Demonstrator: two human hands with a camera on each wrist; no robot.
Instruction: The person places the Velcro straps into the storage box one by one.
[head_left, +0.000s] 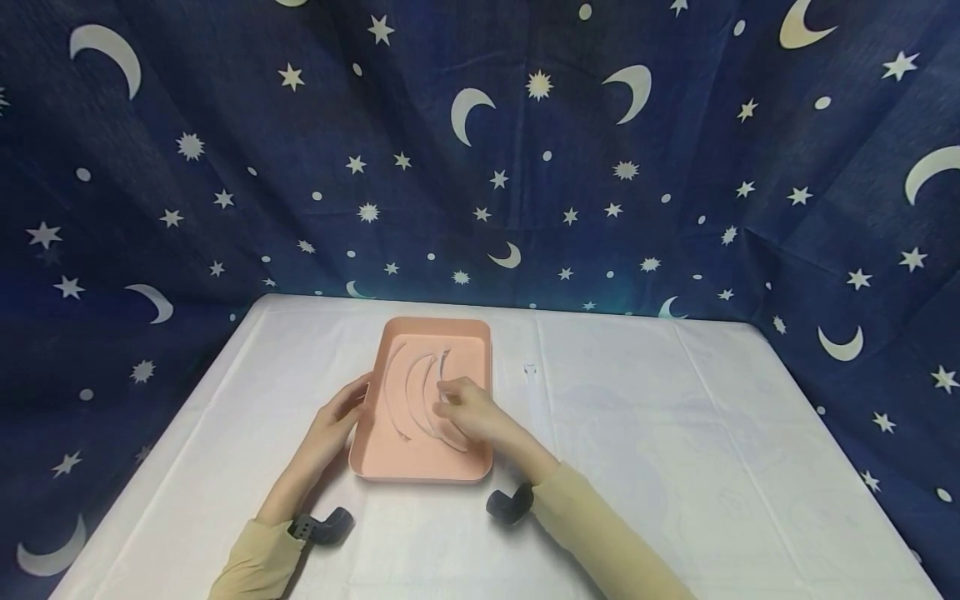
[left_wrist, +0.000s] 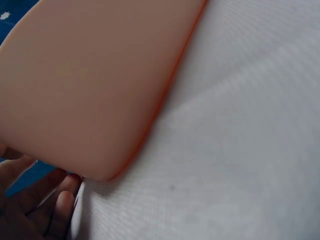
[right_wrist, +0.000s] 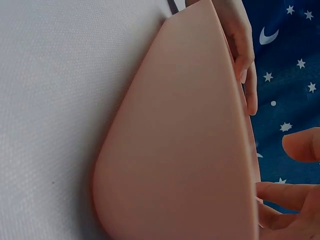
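A pink rectangular tray (head_left: 420, 468) lies on the white-covered table. Several thin, pale curved strips (head_left: 387, 392), possibly cable ties, lie inside it. My left hand (head_left: 333, 425) rests against the tray's left side, its fingers loosely bent. Over the tray's right half is my right hand (head_left: 476, 412), close to one upright strip (head_left: 442, 364). In the right wrist view its thumb (right_wrist: 302, 145) and index finger (right_wrist: 285, 194) stand apart, with nothing visible between them. Tray walls fill much of both wrist views and hide part of the hands.
To the right of the tray, a white strip with a small head (head_left: 530, 369) lies on the white cloth (head_left: 675, 467). Dark wrist-worn devices (head_left: 324, 527) sit on both wrists. Behind the table hangs a dark blue curtain (head_left: 420, 125) with moons and stars.
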